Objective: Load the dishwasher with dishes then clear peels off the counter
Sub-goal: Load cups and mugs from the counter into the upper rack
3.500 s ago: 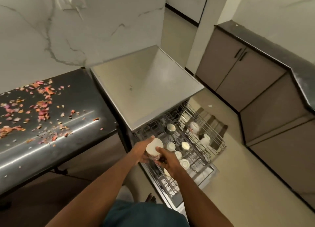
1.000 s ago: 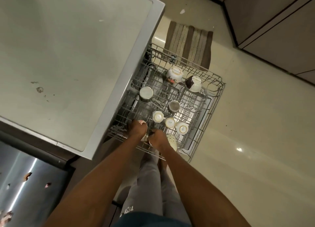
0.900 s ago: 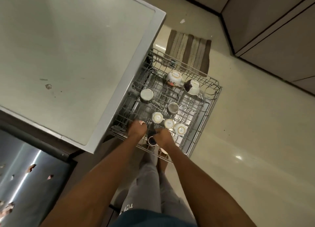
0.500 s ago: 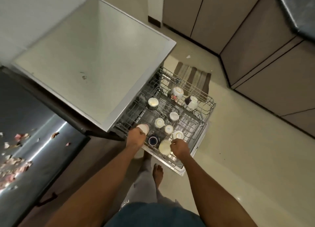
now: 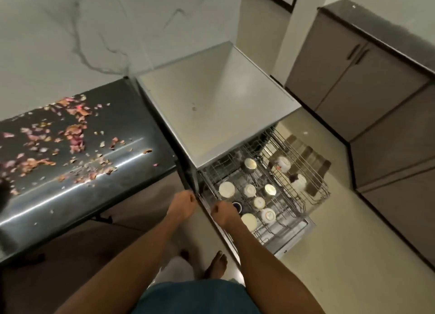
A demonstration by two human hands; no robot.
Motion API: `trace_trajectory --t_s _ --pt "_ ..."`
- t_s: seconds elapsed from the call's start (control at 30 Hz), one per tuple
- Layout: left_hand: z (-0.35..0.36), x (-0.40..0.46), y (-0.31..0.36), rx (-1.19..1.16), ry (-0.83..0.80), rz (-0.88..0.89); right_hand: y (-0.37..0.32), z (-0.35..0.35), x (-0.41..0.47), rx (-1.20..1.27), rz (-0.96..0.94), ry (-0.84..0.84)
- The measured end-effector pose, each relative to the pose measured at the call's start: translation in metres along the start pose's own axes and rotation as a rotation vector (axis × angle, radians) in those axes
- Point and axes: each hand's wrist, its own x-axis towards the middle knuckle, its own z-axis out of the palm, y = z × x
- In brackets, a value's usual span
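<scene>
The dishwasher [image 5: 219, 115] stands open with its wire rack [image 5: 313, 184] pulled out over the floor. Several cups stand upside down in the rack, among them a white cup [image 5: 226, 189], a dark blue cup [image 5: 237, 206] and a white bowl [image 5: 249, 220]. My left hand [image 5: 182, 205] hangs beside the dishwasher's front corner, outside the rack, fingers loosely curled and holding nothing. Over the rack's near rim is my right hand [image 5: 223, 211], next to the blue cup, fingers loosely curled with nothing in them. Pink and orange peels [image 5: 70, 134] lie scattered on the black counter [image 5: 131, 115].
A marble wall runs behind the counter and dishwasher. Brown cabinets [image 5: 376, 106] under a dark worktop line the right side. A striped mat [image 5: 313, 158] lies on the floor beneath the rack's far end. My bare feet [image 5: 217, 264] stand beside the lowered dishwasher door.
My left hand has let go of the white cup, which stays in the rack, and drawn back past the rim. My right hand moved left off the bowl. The view rose and took in the counter.
</scene>
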Motion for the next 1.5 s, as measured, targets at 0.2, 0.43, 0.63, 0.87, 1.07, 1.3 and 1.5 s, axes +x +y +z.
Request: trace_trajectory --t_s 0.2,0.43,0.63,0.87,1.07,1.3,1.5 --pt "-0.046 -0.008 -0.04 -0.014 0.12 -0.02 -0.071 -0.004 0.017 -0.106 -0.159 0.088" --pt "-0.098 -0.026 -0.114 -0.076 0.303 -0.049 -0.166 0.033 0.034 -0.208 -0.337 0.095" --pt "-0.14 -0.048 -0.179 -0.174 0.445 -0.118 -0.24 0.072 0.042 -0.282 -0.48 0.117" --pt "-0.171 -0.093 -0.25 -0.227 0.567 -0.207 -0.319 0.124 0.031 -0.349 -0.633 0.084" --pt "-0.183 -0.115 -0.295 -0.38 0.707 -0.383 -0.363 0.155 0.024 -0.488 -0.776 -0.014" --pt "-0.204 -0.113 -0.319 -0.451 0.79 -0.464 -0.406 0.168 0.04 -0.535 -0.864 -0.074" --pt "-0.249 -0.089 -0.34 -0.428 0.887 -0.552 -0.467 0.172 0.078 -0.551 -0.916 -0.069"
